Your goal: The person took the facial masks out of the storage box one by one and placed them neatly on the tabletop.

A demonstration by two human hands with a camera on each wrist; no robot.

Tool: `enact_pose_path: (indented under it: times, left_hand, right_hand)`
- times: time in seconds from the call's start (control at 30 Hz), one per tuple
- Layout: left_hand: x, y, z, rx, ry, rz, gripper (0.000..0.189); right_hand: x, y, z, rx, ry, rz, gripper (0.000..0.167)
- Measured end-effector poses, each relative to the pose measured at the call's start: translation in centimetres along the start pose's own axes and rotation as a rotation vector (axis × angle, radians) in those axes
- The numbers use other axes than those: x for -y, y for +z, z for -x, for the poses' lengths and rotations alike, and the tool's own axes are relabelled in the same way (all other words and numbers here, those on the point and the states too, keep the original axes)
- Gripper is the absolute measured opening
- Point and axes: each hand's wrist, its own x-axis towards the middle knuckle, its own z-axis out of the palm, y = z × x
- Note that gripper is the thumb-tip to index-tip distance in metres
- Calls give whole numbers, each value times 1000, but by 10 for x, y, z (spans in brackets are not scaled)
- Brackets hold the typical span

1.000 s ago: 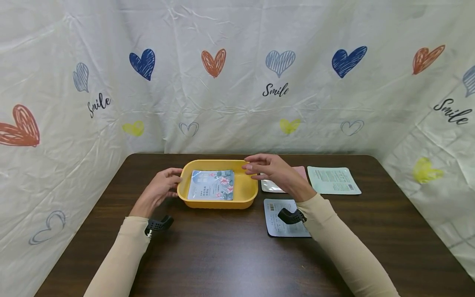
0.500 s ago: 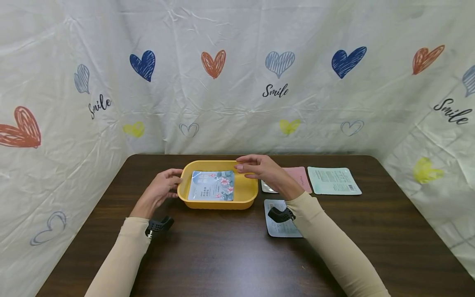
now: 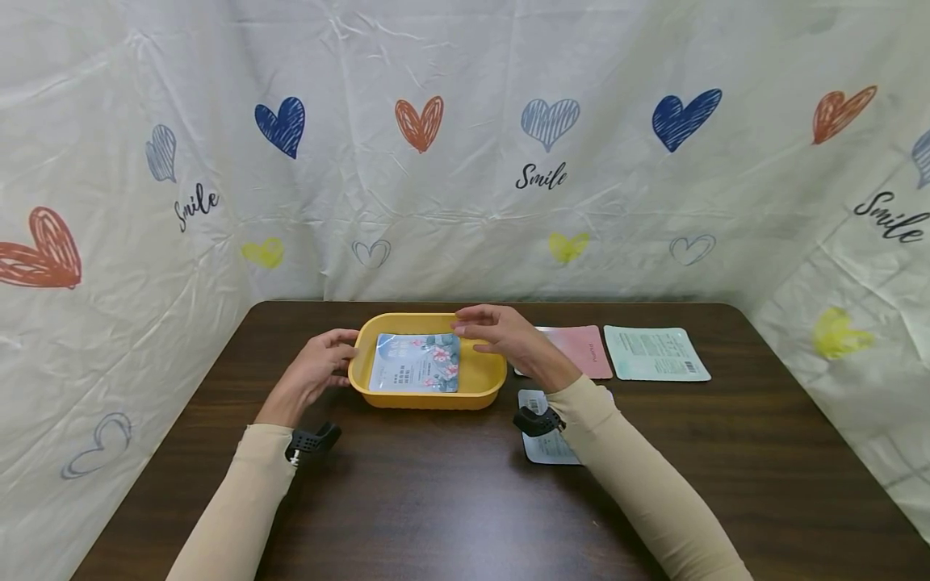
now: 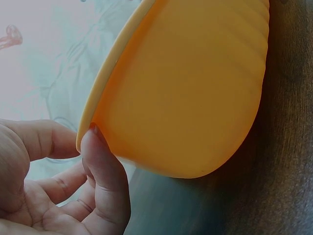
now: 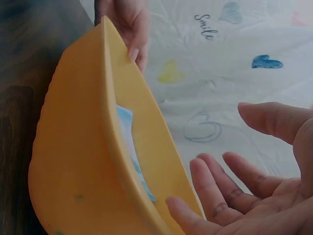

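A yellow plastic tray (image 3: 479, 379) with rounded corners stands on the table. Inside it lies a blue face mask packet (image 3: 416, 363) with pink flowers. My left hand (image 3: 320, 367) has the tray's left end by the rim, thumb and forefinger on either side of it in the left wrist view. Over the tray's right end hovers my right hand (image 3: 501, 335), its fingers relaxed and spread, holding nothing. To the right lie a pink packet (image 3: 581, 351), partly behind the right hand, and a pale green packet (image 3: 656, 353). A light blue packet (image 3: 541, 448) is partly covered by the right forearm.
The dark wooden table (image 3: 407, 492) runs back to a white sheet (image 3: 465, 266) printed with hearts, which also hangs along both sides. A black wrist strap (image 3: 536, 421) sits on the right wrist, another strap (image 3: 314, 438) on the left.
My right hand has moved left, further over the tray's right end, uncovering more of the pink packet. The left hand, tray and packets have stayed put.
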Motion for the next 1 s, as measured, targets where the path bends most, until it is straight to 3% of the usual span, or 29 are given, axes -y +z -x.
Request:
enact_pose_path:
  times: [0.63,1.0]
  left_hand:
    - [0,0,0,-5,-4,-9,46]
    - [0,0,1,-8,-11,-7,46]
  right_hand:
    - [-4,24,-11,-22,51,23,55]
    - [-10,34,-17,-19,99,-27,54]
